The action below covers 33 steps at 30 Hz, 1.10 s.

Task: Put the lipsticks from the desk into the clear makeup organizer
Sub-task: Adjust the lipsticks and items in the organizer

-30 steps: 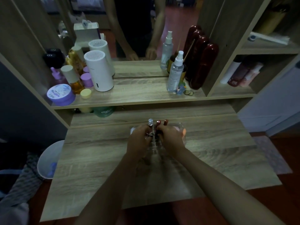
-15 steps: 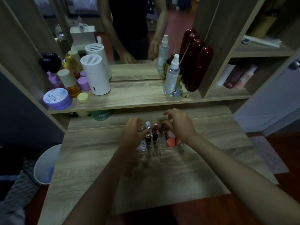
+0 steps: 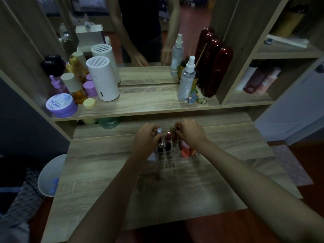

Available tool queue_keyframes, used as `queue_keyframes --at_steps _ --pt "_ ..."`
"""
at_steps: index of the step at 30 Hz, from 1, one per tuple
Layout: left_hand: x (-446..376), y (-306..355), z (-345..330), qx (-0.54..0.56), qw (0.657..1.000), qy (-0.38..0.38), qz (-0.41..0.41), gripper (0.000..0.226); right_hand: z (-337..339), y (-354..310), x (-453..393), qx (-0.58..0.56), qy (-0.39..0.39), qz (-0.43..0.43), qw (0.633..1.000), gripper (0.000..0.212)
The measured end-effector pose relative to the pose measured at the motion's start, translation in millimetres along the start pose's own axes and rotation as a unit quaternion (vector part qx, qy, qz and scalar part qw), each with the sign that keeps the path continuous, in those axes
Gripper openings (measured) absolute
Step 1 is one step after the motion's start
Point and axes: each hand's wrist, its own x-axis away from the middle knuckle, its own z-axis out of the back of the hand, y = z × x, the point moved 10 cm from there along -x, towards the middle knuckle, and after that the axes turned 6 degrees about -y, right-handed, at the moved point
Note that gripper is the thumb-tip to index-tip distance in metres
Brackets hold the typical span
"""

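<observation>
The clear makeup organizer (image 3: 169,163) sits on the wooden desk (image 3: 108,172) near its back edge. Several lipsticks stand upright in its slots, among them a silver-capped lipstick (image 3: 159,130) and a red lipstick (image 3: 168,137). Orange and pink sponges (image 3: 185,152) lie in its right compartment. My left hand (image 3: 146,138) curls around the silver-capped lipstick at the organizer's left. My right hand (image 3: 192,132) pinches the top of a dark red lipstick (image 3: 175,138) at the back right. No loose lipstick shows on the desk.
A shelf (image 3: 149,104) above the desk carries a white cylinder (image 3: 103,79), a purple jar (image 3: 61,106), a spray bottle (image 3: 186,79) and dark red bottles (image 3: 217,71). A mirror stands behind it. A white bin (image 3: 49,176) is left of the desk.
One second ago both hands met over the organizer's middle. They then spread to its sides, and now their fingers have closed on lipstick tops at the back row.
</observation>
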Motion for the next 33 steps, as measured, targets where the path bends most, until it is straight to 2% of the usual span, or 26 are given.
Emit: queue_keyframes --at_steps 15,33 --pt "5.6 12.6 1.5 -0.026 0.999 0.025 -0.036 0.017 -4.1 -1.0 7.3 0.009 -0.005 0.017 1.0 0.02" --pt "4.6 13.0 1.2 -0.024 0.999 0.023 -0.035 0.018 -4.2 -0.9 0.3 0.006 -0.005 0.024 1.0 0.016"
